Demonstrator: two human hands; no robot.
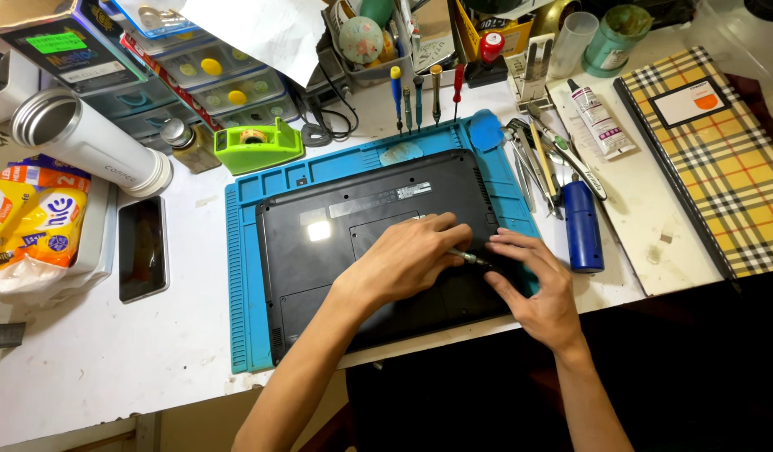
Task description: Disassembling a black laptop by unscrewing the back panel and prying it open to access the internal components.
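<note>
A black laptop [361,213] lies bottom side up on a blue work mat [244,276]. My left hand [407,258] rests over the laptop's middle and grips a small screwdriver [472,258], whose thin shaft points right toward the laptop's right edge. My right hand [533,280] lies flat on the laptop's lower right corner, its fingertips touching the case right beside the screwdriver tip. The screwdriver handle is hidden inside my left fist.
Several screwdrivers [416,96] lie above the mat, with tweezers and pliers [537,159] and a blue cylinder [582,226] to the right. A green tape dispenser [257,144], a white flask [85,142], a black phone [142,248] and a plaid notebook [721,159] lie around.
</note>
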